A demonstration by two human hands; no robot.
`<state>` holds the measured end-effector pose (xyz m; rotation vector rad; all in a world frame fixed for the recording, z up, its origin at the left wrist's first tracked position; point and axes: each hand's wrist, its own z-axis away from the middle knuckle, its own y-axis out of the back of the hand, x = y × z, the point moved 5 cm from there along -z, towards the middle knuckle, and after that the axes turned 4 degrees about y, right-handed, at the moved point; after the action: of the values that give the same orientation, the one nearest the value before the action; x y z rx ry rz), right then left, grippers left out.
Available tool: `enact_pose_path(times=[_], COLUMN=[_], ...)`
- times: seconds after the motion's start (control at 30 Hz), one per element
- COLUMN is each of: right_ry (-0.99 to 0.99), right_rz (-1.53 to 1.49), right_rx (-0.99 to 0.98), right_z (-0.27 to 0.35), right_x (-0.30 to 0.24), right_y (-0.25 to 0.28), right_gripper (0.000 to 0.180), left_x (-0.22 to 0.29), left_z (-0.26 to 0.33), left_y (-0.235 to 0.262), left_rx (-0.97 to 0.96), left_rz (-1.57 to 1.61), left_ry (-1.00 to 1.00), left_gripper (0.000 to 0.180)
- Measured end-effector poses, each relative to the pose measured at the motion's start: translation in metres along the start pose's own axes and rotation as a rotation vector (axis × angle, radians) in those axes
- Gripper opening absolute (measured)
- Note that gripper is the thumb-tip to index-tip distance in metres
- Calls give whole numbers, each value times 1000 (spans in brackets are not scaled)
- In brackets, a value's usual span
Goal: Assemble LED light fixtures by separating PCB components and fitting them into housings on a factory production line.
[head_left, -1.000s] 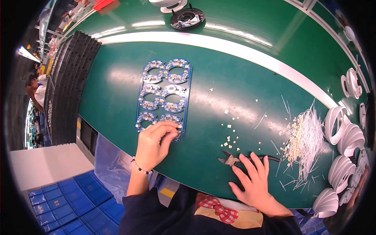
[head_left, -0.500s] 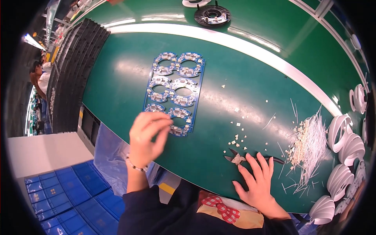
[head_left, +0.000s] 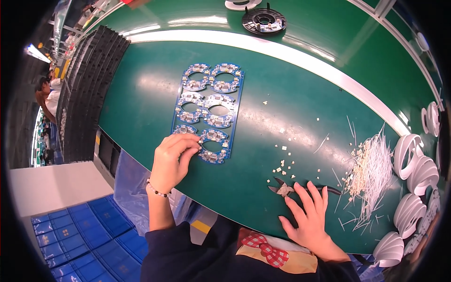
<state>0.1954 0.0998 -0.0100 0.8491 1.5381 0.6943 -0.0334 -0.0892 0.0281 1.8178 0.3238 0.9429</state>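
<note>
A blue panel of several ring-shaped circuit boards [head_left: 217, 123] lies on the green table. My left hand [head_left: 173, 157] is at its near left corner, thumb and fingertips pinched together over the edge of the lowest boards. Whatever is between those fingertips is too small to make out, and the hand covers part of the lower left board. To the right, my right hand [head_left: 307, 218] rests on the table with fingers spread. Its fingertips lie by the dark-handled cutting pliers [head_left: 284, 189], whose jaws point left.
Small cream connector pieces [head_left: 282, 169] are scattered beyond the pliers. A heap of white wires with cream ends [head_left: 373, 174] lies right, beside white ring-shaped parts [head_left: 423, 176]. Black stacked trays [head_left: 87, 94] stand left; a round black part [head_left: 264, 21] sits beyond the white strip.
My left hand has come down slightly closer to the boards, its thumb and fingers drawing together into a pinch. My right hand and the pliers stay in place.
</note>
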Motion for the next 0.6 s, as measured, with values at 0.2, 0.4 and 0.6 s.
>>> enact_pose_path(times=[0.2,0.4,0.6], right_ry=[1,4,-3], right_rz=[-10,-3,-3], right_rx=[-6,5,-9], right_z=[-2,0,1], right_x=[-1,0,0], right_y=[0,0,0], right_gripper=[51,52,53], left_x=[47,38,0], left_z=[11,2,-1], left_y=[-1,-27,-8], left_rx=[167,108,131], left_rz=[9,104,-14], left_ry=[-252,-156,42], left_gripper=[10,29,19])
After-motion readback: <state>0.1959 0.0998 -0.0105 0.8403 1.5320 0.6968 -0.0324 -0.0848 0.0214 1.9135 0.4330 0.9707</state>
